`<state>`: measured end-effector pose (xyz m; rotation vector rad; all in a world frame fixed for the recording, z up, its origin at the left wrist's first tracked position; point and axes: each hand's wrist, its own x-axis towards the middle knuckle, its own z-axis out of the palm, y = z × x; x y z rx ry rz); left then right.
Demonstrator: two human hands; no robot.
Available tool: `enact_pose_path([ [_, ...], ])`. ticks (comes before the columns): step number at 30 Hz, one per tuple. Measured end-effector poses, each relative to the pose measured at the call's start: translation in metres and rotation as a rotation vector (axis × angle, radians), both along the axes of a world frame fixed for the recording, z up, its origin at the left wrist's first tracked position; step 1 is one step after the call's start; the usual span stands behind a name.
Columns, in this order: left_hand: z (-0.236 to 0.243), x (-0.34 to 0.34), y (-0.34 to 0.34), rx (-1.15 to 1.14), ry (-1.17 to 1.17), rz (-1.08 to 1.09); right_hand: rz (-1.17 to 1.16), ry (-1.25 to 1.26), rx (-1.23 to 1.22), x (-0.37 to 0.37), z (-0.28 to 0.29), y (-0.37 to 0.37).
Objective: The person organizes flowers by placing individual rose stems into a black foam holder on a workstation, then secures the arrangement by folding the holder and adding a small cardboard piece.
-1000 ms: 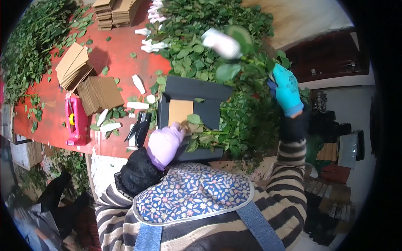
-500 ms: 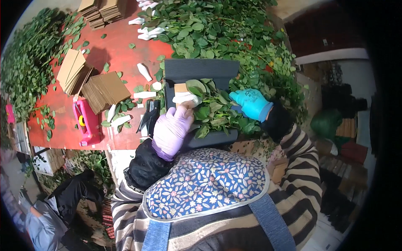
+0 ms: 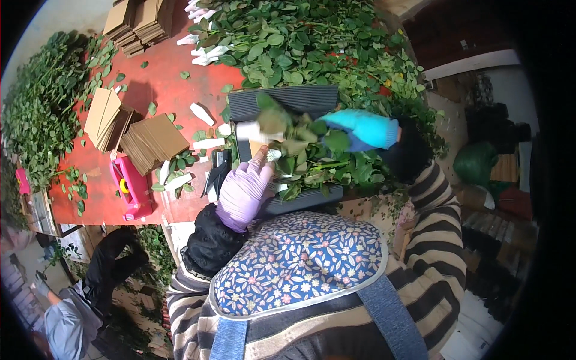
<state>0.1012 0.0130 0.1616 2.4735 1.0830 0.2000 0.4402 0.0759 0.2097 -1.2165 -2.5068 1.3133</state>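
Observation:
My right hand (image 3: 363,129), in a turquoise glove, is closed round a leafy stem (image 3: 303,129) raised over the black ribbed tray (image 3: 285,102). A blurred white-wrapped head (image 3: 255,131) is at the stem's left end. My left hand (image 3: 243,192), in a lilac glove, has its fingers stretched out at the tray's left side. Its fingertips touch or nearly touch a white netted flower head (image 3: 273,155), beside a piece of cardboard partly hidden by the hand. More leafy stems (image 3: 324,168) lie across the tray under my right hand.
A black stapler (image 3: 218,174) lies left of the tray. Farther left are a pink tape dispenser (image 3: 132,189), stacked cardboard pieces (image 3: 155,141) and loose white sleeves (image 3: 202,114). Heaped leafy stems (image 3: 300,45) cover the far side. Another person (image 3: 69,318) is at lower left.
My right hand has lifted a leafy stem with a white-wrapped head up and away from the tray. My left fingers have straightened near the netted head. The view has shifted slightly.

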Motion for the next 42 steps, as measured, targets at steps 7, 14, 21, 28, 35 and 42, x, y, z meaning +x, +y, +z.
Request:
enact_pose_path([
  [7, 0.008, 0.002, 0.006, -0.004, -0.062, -0.027, -0.124, -0.074, 0.058, -0.013, -0.024, 0.009],
  [14, 0.009, 0.002, 0.020, -0.136, -0.258, -0.023, -0.033, -0.315, -0.051, -0.021, -0.022, 0.011],
  [21, 0.041, 0.008, 0.014, -0.107, -0.051, -0.037, 0.070, -0.430, 0.333, -0.029, 0.074, 0.030],
  [28, 0.060, 0.015, 0.010, -0.145, -0.015, -0.041, -0.323, -0.620, 0.390, 0.015, -0.041, 0.168],
  [35, 0.056, 0.007, 0.008, -0.208, -0.011, -0.052, -0.047, -0.921, 0.611, 0.005, -0.087, 0.169],
  [42, 0.056, 0.005, 0.006, -0.168, 0.046, -0.066, -0.148, -0.713, 0.703, -0.007, -0.034, 0.158],
])
